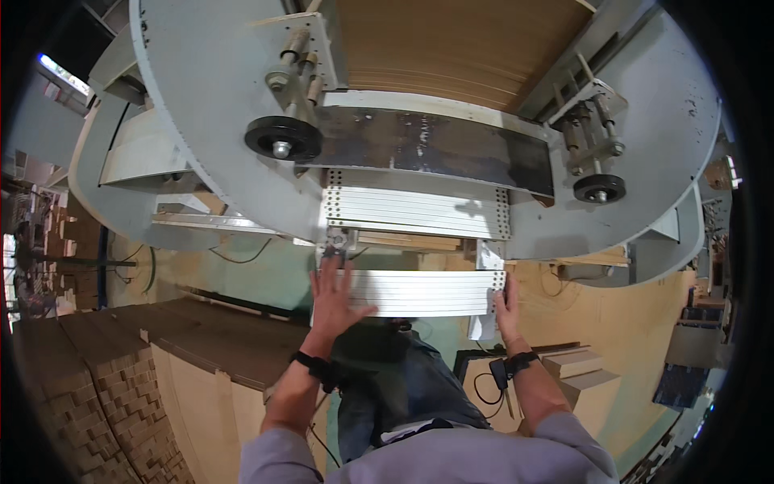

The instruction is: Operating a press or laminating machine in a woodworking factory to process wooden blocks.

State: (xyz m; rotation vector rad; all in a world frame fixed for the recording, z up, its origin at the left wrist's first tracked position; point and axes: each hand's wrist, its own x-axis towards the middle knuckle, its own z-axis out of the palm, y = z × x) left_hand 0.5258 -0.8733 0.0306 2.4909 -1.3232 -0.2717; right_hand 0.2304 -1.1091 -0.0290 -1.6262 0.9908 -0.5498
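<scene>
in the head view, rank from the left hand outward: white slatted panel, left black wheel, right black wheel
1. white slatted panel: under the left hand, touching.
2. left black wheel: above the hand, on the machine's left.
3. right black wheel: far across, upper right.

A large grey machine (201,89) fills the upper view, with curved sheet-metal side plates. 2 black rollers are mounted on it, 1 at the left (283,138) and 1 at the right (599,188). A wide brown cardboard sheet (451,44) lies at the top of the machine. Stacks of brown corrugated cardboard (105,387) stand at the lower left. The floor (637,323) is tan, with a dark cable (238,258) lying across it at the left. Daylight enters through an opening (60,74) at the upper left.
</scene>
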